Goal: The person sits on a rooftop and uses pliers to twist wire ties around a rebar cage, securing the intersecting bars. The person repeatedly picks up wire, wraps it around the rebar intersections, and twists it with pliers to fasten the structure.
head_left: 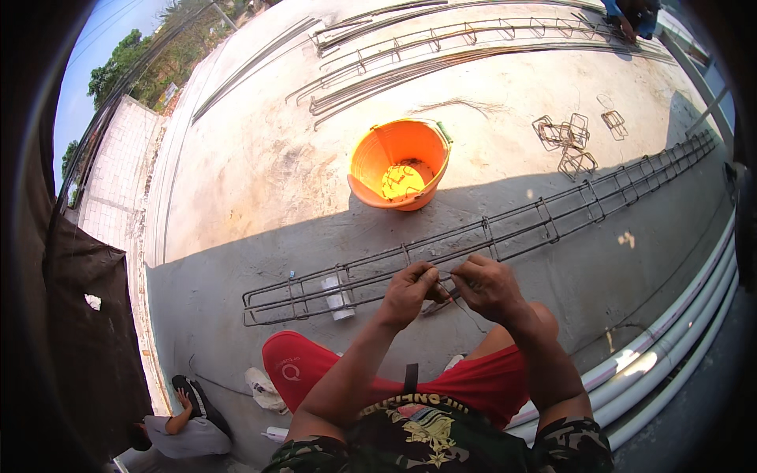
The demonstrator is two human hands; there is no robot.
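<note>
My left hand [412, 293] and my right hand [489, 288] are close together, just on the near side of a long rebar cage [546, 219]. Fingers of both are pinched together on a thin piece of tie wire [465, 310], whose loose end dangles below them. The cage lies on the concrete, its long bars joined by square stirrups, running from the left up to the far right. Under its left end sits a short white pipe piece [339, 301]. Whether the wire loops round a bar is hidden by my fingers.
Beyond the cage stands an orange bucket [368, 167] with wire bits inside. Loose stirrups [569, 135] lie farther right. Long rebars [378, 88] stretch across the back. White pipes [631, 398] curve along my right. One person [189, 433] is at lower left, another [631, 17] at far right.
</note>
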